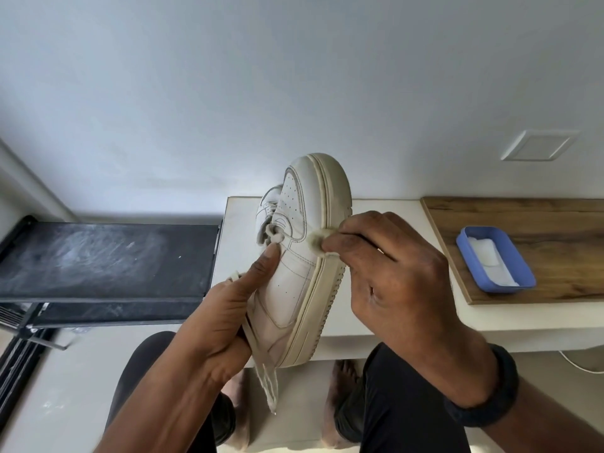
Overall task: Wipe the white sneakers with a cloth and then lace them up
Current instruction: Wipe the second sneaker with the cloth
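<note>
"Which step is this?"

"Wiping. The left grip clasps the sneaker near its heel and holds it in the air over the left edge of the surface, sole turned right. The right grip pinches a small cloth against the upper, right at the sole seam."

"And the lacing?"

"Not done, I'd judge. A lace hangs loose below the heel."

"Next?"

"Probably working the cloth along that seam while the left grip steadies the sneaker. White pieces, perhaps spare cloths, lie in the tray towards the right edge."

Tray on board, right of sneaker
</note>
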